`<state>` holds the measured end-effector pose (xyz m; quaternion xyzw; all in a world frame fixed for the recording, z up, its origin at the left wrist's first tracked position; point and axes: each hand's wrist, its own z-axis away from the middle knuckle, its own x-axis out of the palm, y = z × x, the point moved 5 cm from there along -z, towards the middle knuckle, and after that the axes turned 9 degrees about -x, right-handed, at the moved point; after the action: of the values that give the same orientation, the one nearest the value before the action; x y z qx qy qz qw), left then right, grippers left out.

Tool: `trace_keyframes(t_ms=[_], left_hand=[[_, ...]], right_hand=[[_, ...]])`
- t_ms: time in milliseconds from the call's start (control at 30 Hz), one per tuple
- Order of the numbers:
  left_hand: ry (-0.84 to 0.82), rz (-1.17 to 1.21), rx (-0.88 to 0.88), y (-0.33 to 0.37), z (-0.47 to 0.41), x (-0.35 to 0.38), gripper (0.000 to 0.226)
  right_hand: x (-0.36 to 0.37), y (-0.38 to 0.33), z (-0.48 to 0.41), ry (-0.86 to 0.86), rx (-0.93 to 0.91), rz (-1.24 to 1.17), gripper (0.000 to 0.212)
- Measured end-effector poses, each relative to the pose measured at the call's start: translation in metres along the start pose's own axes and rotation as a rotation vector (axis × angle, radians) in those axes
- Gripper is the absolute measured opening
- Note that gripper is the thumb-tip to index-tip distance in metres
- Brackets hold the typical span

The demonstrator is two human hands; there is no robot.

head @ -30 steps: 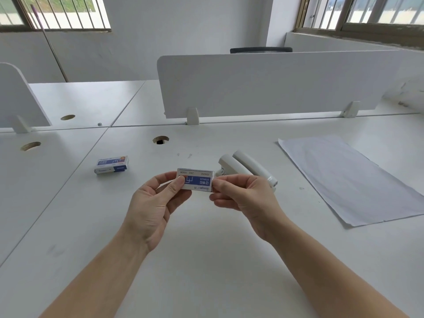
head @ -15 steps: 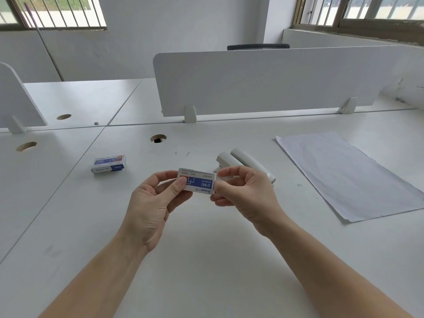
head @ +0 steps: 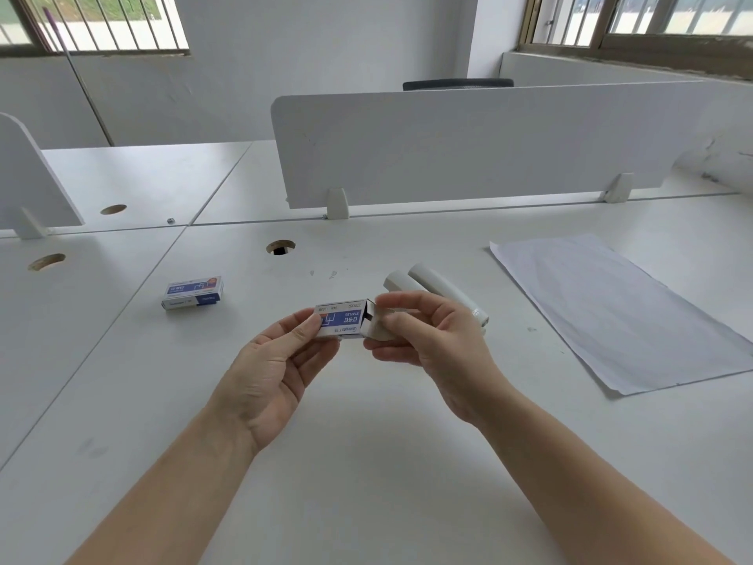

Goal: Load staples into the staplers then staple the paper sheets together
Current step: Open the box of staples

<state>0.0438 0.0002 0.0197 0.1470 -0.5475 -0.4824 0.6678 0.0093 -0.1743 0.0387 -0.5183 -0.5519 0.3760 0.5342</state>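
Over the middle of the white table (head: 366, 475), the left hand (head: 273, 373) pinches the left end of a small blue-and-white cardboard staple box (head: 340, 320), while the right hand (head: 432, 340) pinches the opened flap at its right end. Two white plastic staplers (head: 442, 291) lie side by side just beyond the right hand. White paper sheets (head: 619, 316) lie to the right, and a second staple box (head: 193, 293) sits on the table at far left.

Counter (head: 366, 462): white, several slabs meeting at thin seams.
Divider (head: 468, 148): white panel, upright along the far edge, set in two small feet.
Second divider (head: 28, 177): far left, partly cut off.
Cable hole (head: 280, 247): round, near the middle seam; two more at left.
Chair (head: 458, 83): dark backrest top behind the divider.
Window (head: 93, 22): barred, upper left.
Pole (head: 77, 75): thin, leaning against the wall.
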Motion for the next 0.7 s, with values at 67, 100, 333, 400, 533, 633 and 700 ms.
trace_keyframes(t_ms=[67, 100, 333, 400, 533, 633, 700], left_hand=[[0.0, 0.001, -0.016, -0.0011, -0.0008, -0.0003, 0.016], [0.001, -0.001, -0.016, -0.0015, -0.0009, -0.0003, 0.017], [0.035, 0.021, 0.032, 0.0029, -0.0007, -0.0035, 0.024], [0.037, 0.021, 0.034, 0.0031, -0.0007, -0.0035, 0.026], [0.034, 0.003, 0.033, 0.0028, 0.0002, -0.0027, 0.026], [0.036, -0.002, 0.022, 0.0028, 0.0005, -0.0031, 0.021], [0.034, 0.0, 0.008, 0.0024, 0.0003, -0.0031, 0.021]], right_hand=[[-0.0006, -0.0014, -0.0005, -0.014, -0.09, 0.156, 0.023], [-0.0006, -0.0021, 0.0001, -0.021, -0.149, 0.244, 0.025], [0.0041, -0.006, 0.0052, -0.106, -0.272, 0.382, 0.011], [0.0056, -0.0051, 0.0052, -0.107, -0.294, 0.398, 0.008], [0.0037, -0.003, 0.0026, -0.065, -0.337, 0.459, 0.009], [0.0038, -0.0028, 0.002, -0.07, -0.351, 0.459, 0.014], [0.0028, -0.0026, 0.0008, -0.066, -0.372, 0.47, 0.016]])
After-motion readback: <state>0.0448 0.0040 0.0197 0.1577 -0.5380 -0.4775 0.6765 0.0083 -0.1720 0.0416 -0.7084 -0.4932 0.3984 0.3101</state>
